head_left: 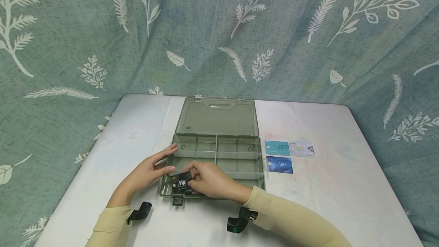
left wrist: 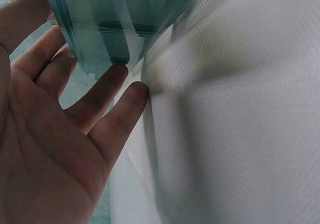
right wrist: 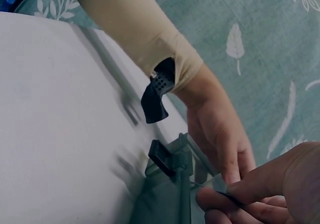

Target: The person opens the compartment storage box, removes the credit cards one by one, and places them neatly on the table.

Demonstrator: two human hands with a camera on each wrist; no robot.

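A translucent green plastic box (head_left: 192,161) stands on the table with its lid (head_left: 217,119) folded back. My right hand (head_left: 214,180) pinches a black card marked "Vip" (head_left: 179,186) at its right side, at the front left compartment. In the right wrist view, thumb and fingers hold the thin edge of the card (right wrist: 227,198) just beyond the box's front wall. My left hand (head_left: 147,170) rests at the box's left side, fingers spread and touching its wall. The left wrist view shows that hand's palm (left wrist: 50,149) and extended fingers against the box (left wrist: 120,29).
Three cards lie right of the box: a teal one (head_left: 277,148), a silver one (head_left: 302,149) and a blue one (head_left: 279,164). A dark latch (head_left: 177,200) sticks out from the box's front. Leaf-patterned cloth (head_left: 205,41) hangs round the white table (head_left: 326,201).
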